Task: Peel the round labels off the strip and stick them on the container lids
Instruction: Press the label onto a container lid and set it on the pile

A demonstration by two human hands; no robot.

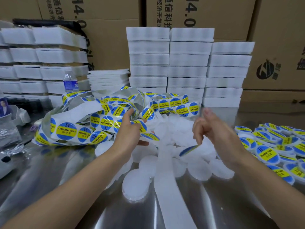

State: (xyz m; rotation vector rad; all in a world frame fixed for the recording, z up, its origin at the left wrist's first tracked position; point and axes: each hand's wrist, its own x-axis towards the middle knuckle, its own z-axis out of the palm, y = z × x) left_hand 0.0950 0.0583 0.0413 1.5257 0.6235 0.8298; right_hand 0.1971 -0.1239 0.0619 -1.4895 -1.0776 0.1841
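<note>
A long tangled strip (92, 123) of round blue-and-yellow "soldering paste" labels lies across the metal table (57, 187). My left hand (130, 131) grips the strip near its peeled end. The empty white backing (171, 187) trails toward me. My right hand (212, 129) pinches one peeled label (189, 150) by its edge, above a heap of plain white round lids (165, 146). One bare lid (136, 184) lies nearest me. Labelled lids (270, 151) are piled at the right.
Stacks of white foam trays (186, 63) stand behind the strip, more at the back left (41, 60). Cardboard boxes (272, 47) form the back wall. A water bottle (70, 81) and crumpled clear plastic (9, 134) sit at the left.
</note>
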